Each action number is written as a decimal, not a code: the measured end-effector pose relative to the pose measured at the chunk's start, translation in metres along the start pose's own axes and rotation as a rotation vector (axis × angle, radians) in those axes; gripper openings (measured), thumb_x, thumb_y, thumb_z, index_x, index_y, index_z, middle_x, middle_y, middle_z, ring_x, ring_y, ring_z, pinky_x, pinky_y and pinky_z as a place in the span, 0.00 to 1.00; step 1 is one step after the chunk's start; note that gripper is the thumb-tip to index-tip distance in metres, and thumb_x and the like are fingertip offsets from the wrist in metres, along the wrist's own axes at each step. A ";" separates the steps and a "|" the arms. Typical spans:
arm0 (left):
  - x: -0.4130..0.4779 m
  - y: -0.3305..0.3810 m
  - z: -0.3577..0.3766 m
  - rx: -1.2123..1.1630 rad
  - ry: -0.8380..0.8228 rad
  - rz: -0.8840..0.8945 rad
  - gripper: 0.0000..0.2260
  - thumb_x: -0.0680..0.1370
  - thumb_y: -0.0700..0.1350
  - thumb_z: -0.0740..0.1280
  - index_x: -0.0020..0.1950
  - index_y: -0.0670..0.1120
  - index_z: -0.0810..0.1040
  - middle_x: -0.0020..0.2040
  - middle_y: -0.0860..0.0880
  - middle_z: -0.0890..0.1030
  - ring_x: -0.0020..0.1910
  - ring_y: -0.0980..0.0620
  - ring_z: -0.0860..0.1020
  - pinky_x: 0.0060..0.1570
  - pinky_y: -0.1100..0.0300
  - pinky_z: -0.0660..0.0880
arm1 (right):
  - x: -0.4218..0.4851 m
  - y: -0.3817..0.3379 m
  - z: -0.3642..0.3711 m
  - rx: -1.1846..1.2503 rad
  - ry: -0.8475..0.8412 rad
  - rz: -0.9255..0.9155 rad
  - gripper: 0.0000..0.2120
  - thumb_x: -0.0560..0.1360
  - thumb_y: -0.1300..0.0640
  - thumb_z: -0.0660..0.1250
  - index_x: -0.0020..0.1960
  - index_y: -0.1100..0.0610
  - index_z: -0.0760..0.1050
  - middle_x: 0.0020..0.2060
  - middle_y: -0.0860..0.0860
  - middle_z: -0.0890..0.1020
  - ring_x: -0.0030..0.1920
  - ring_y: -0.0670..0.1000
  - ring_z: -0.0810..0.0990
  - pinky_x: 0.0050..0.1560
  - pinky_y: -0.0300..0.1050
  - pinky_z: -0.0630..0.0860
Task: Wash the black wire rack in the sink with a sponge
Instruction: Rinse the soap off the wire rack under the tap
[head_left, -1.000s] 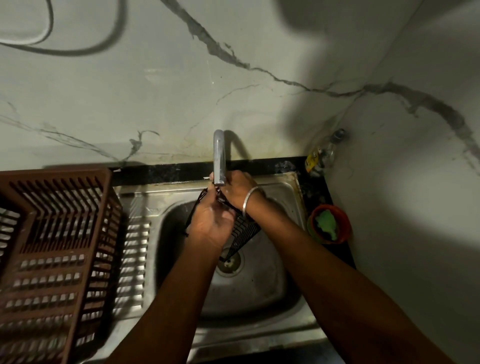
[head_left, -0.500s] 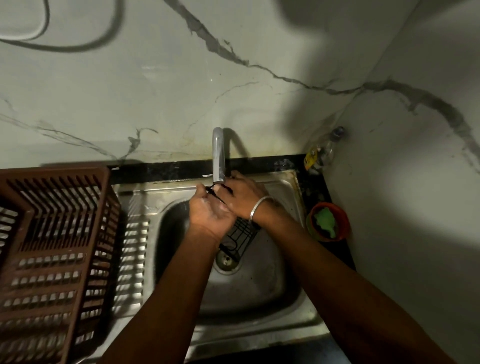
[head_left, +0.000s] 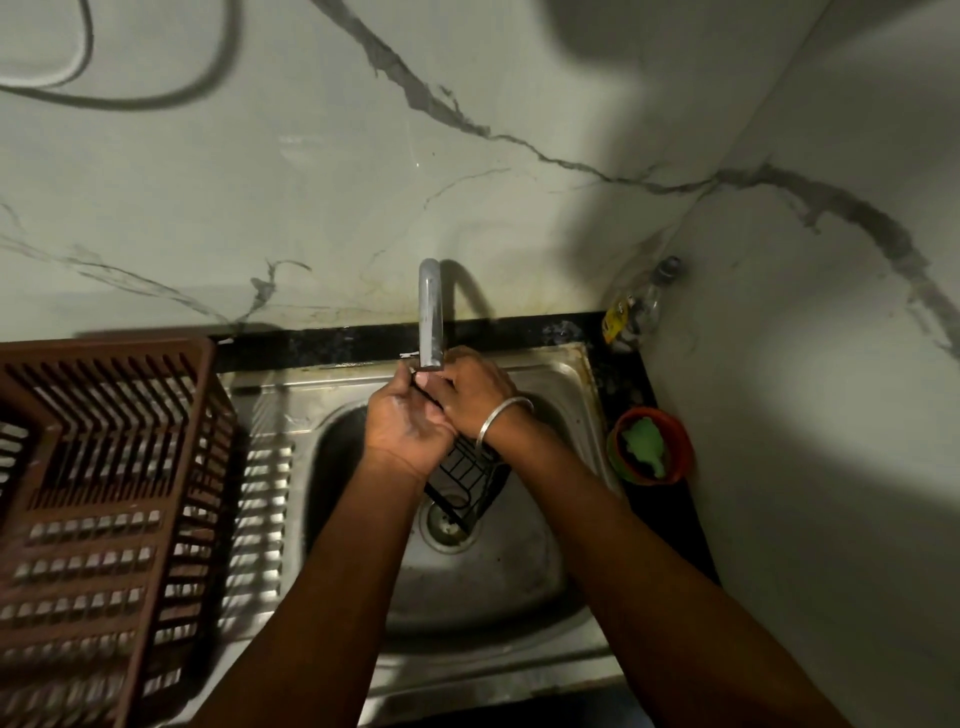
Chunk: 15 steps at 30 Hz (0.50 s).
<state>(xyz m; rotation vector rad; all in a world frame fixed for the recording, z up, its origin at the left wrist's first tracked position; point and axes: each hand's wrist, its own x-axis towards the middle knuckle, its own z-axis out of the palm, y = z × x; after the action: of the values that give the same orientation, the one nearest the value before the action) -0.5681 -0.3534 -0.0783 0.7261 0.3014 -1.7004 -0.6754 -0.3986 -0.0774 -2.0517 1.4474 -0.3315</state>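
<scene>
Both your hands are bunched up right under the tap spout (head_left: 430, 317) in the middle of the frame. Your left hand (head_left: 410, 421) has its fingers curled around the top edge of the black wire rack (head_left: 467, 478), gripping it, with the back of the hand facing the camera. Your right hand (head_left: 475, 397), the one with the metal bangle (head_left: 501, 418) on the wrist, is wrapped over the same top edge from the other side, fingers folded down on the wire. Can't tell if there's a sponge tucked in there, it's too dark.

The rack hangs down from your hands into the steel sink (head_left: 566, 374), its lower end just above the drain (head_left: 447, 525). Brown plastic dish basket (head_left: 104, 493) sits at the left of the frame, an orange bowl (head_left: 680, 441) with something green in it at the right.
</scene>
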 end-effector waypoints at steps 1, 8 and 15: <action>0.000 0.001 -0.001 -0.017 0.015 -0.006 0.21 0.88 0.52 0.58 0.73 0.40 0.76 0.56 0.42 0.83 0.50 0.49 0.84 0.50 0.62 0.83 | 0.001 0.001 0.000 -0.016 -0.051 -0.058 0.14 0.83 0.43 0.63 0.61 0.47 0.82 0.63 0.50 0.78 0.61 0.54 0.79 0.59 0.48 0.75; 0.006 0.014 -0.011 -0.065 0.038 0.094 0.17 0.87 0.42 0.61 0.74 0.37 0.76 0.66 0.37 0.82 0.62 0.44 0.84 0.63 0.53 0.82 | -0.009 0.007 -0.010 -0.193 -0.076 -0.232 0.20 0.86 0.47 0.57 0.77 0.44 0.70 0.77 0.52 0.70 0.76 0.57 0.67 0.68 0.54 0.73; 0.012 0.010 -0.015 -0.105 0.160 0.091 0.21 0.85 0.38 0.63 0.78 0.38 0.73 0.65 0.39 0.79 0.63 0.48 0.79 0.67 0.56 0.79 | -0.024 0.024 -0.001 -0.008 0.055 -0.322 0.20 0.83 0.47 0.62 0.74 0.46 0.76 0.74 0.55 0.75 0.75 0.59 0.69 0.74 0.60 0.71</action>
<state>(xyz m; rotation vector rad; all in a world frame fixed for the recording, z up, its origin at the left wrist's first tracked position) -0.5547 -0.3567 -0.0955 0.7883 0.4591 -1.5322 -0.7030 -0.3825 -0.0873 -2.2989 1.1464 -0.5159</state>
